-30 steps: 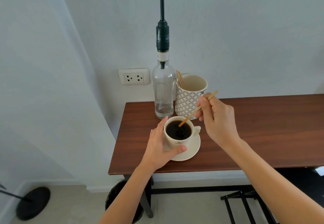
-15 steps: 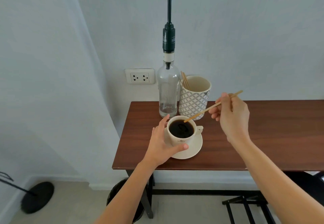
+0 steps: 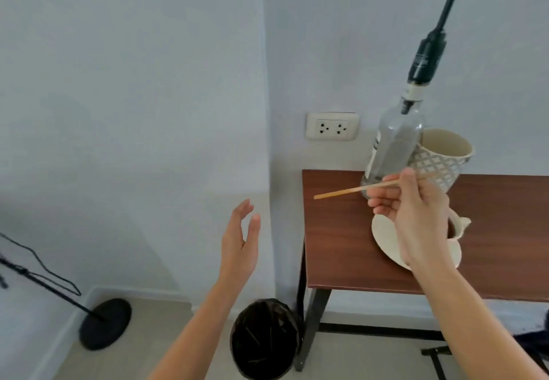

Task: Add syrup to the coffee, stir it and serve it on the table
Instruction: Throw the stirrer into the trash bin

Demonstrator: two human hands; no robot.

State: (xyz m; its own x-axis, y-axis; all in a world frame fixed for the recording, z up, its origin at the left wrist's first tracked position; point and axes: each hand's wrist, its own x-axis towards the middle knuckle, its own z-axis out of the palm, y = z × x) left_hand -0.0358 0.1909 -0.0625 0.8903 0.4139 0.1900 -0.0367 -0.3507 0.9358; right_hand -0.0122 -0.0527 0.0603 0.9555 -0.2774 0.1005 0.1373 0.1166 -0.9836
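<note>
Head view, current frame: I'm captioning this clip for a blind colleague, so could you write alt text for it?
A person's right hand holds a wooden stir stick level above a coffee cup on a saucer at the end of a brown table. The empty left hand hangs open beside the table, above a black bin. A pump bottle and patterned mug stand behind.

Both forearms are bare to the frame edge, and the left hand point(image 3: 239, 243) and right hand point(image 3: 416, 219) wear nothing.

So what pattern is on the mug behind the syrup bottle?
A grey and white diamond lattice on the mug, cream inside; the head view shows it.
</note>
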